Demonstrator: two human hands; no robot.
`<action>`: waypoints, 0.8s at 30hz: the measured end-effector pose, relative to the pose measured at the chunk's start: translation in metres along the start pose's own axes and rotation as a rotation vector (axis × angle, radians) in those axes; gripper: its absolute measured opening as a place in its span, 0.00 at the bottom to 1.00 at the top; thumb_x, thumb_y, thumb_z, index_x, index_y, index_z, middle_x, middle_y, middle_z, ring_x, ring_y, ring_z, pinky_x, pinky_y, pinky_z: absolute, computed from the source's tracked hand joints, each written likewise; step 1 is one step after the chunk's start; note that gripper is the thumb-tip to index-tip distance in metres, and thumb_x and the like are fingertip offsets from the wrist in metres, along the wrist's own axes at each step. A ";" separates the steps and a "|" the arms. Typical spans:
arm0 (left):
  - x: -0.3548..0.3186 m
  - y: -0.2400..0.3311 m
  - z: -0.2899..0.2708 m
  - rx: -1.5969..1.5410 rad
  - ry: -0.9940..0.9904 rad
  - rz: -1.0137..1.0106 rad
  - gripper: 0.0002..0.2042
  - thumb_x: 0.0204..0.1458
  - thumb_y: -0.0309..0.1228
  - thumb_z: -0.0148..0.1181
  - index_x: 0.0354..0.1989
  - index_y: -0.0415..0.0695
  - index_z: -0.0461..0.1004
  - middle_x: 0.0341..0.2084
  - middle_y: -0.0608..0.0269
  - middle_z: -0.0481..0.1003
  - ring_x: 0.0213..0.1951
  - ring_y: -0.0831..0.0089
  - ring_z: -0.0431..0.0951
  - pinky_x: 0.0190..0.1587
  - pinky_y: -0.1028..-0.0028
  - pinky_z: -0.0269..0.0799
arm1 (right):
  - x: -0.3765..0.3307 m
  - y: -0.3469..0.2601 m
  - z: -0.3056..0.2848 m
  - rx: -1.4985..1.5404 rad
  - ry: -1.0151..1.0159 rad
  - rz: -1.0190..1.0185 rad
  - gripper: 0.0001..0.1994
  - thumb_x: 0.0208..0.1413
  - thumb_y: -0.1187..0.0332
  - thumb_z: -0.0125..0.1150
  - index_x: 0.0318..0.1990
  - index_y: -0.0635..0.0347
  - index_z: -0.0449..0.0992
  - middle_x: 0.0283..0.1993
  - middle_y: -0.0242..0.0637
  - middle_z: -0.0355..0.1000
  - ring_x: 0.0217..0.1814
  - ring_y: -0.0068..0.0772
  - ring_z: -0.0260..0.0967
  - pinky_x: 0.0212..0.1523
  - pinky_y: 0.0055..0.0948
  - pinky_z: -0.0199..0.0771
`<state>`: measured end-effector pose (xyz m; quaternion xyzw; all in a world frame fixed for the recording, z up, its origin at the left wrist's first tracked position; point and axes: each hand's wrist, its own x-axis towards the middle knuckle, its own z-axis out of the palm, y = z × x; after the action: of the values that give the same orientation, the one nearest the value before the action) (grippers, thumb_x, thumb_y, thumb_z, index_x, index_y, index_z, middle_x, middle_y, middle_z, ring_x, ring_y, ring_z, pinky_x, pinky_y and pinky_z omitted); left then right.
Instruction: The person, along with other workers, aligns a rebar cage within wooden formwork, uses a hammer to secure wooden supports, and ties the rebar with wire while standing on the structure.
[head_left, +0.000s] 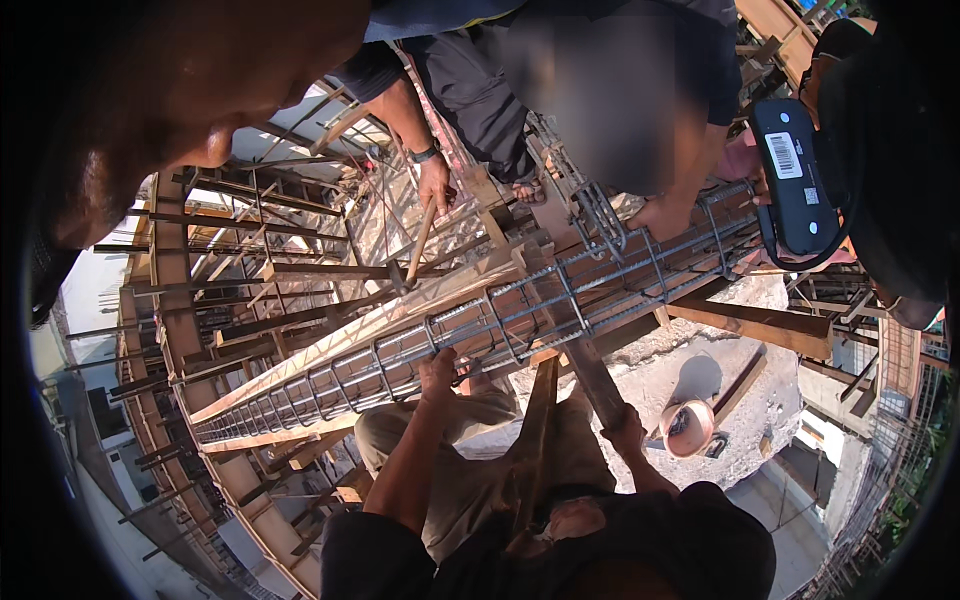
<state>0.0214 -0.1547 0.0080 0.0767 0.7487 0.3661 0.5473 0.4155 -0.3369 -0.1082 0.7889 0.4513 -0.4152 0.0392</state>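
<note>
A long rebar cage of ribbed bars and square stirrups lies in a wooden trough of form boards, running from lower left to upper right. My left hand is closed at the cage's near side; its fingertips are partly hidden. My right hand grips the near end of a wooden plank that crosses the cage and reaches toward its far side. Across from me, a co-worker's hand holds a hammer head down. That person's other hand rests on the cage.
A bucket stands on the rough concrete at right. Another upright timber stands between my legs. Beams and props form an open framework at left. A black device with a cable hangs at upper right.
</note>
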 end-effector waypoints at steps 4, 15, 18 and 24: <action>0.007 -0.008 -0.012 -0.038 0.022 0.092 0.08 0.51 0.35 0.60 0.28 0.44 0.71 0.17 0.74 0.62 0.16 0.82 0.60 0.18 0.77 0.55 | 0.039 -0.061 0.025 0.083 -0.018 -0.047 0.45 0.29 0.61 0.77 0.60 0.56 0.59 0.55 0.47 0.67 0.57 0.56 0.67 0.54 0.58 0.66; 0.015 -0.018 -0.014 0.050 -0.054 0.169 0.12 0.48 0.38 0.62 0.25 0.42 0.70 0.20 0.64 0.68 0.22 0.72 0.68 0.26 0.71 0.65 | 0.116 -0.052 0.041 0.050 -0.165 -0.353 0.53 0.40 0.51 0.76 0.69 0.63 0.50 0.58 0.61 0.66 0.57 0.60 0.69 0.55 0.49 0.73; -0.015 -0.023 -0.020 0.236 0.069 0.223 0.18 0.48 0.40 0.63 0.37 0.34 0.74 0.29 0.57 0.74 0.34 0.66 0.75 0.39 0.69 0.70 | 0.097 -0.053 0.018 0.121 -0.103 -0.567 0.40 0.46 0.52 0.72 0.63 0.64 0.63 0.52 0.54 0.73 0.53 0.51 0.73 0.51 0.44 0.75; -0.185 0.038 -0.005 0.376 -0.293 0.386 0.26 0.56 0.46 0.62 0.50 0.32 0.75 0.47 0.49 0.76 0.52 0.61 0.74 0.56 0.65 0.67 | 0.120 0.035 -0.024 0.051 -0.256 -0.248 0.26 0.52 0.52 0.65 0.52 0.64 0.74 0.48 0.50 0.76 0.52 0.48 0.75 0.52 0.40 0.74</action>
<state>0.0778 -0.2249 0.1744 0.3695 0.6879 0.3037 0.5460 0.4861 -0.2653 -0.1857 0.6687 0.5257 -0.5253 0.0249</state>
